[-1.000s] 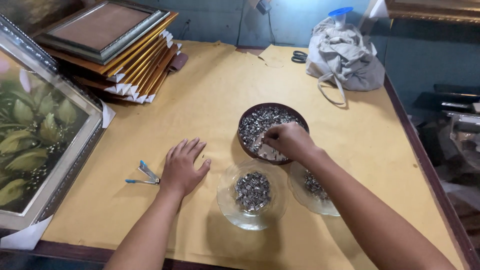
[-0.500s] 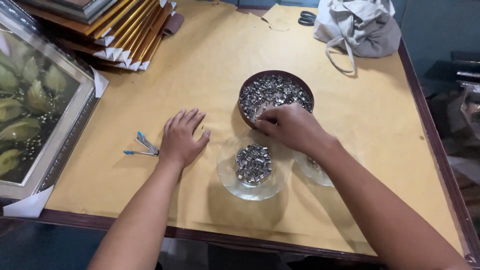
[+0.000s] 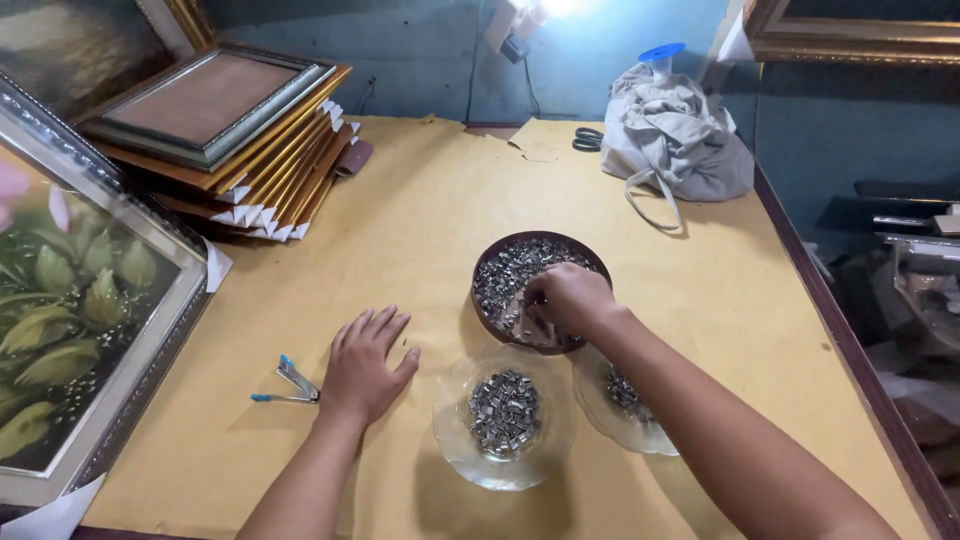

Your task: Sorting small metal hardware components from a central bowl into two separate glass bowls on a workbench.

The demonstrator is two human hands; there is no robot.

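yellow tabletop point(image 3: 420, 240): three dishes, two hands, one staple remover point(image 3: 287, 384)

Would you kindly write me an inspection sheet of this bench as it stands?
Surface: table covered in yellow-brown paper, torn at the far edge.
Job's things: dark round bowl of small metal pieces; two clear glass dishes, near dish and right dish, holding some too.
Clutter: blue-handled staple remover; scissors; grey cloth bag.
Hands: left hand flat on the paper; right hand in the bowl, grasp hidden.
Cables: thin cord down the far wall.
Surroundings: stacked picture frames; framed flower painting; lamp.
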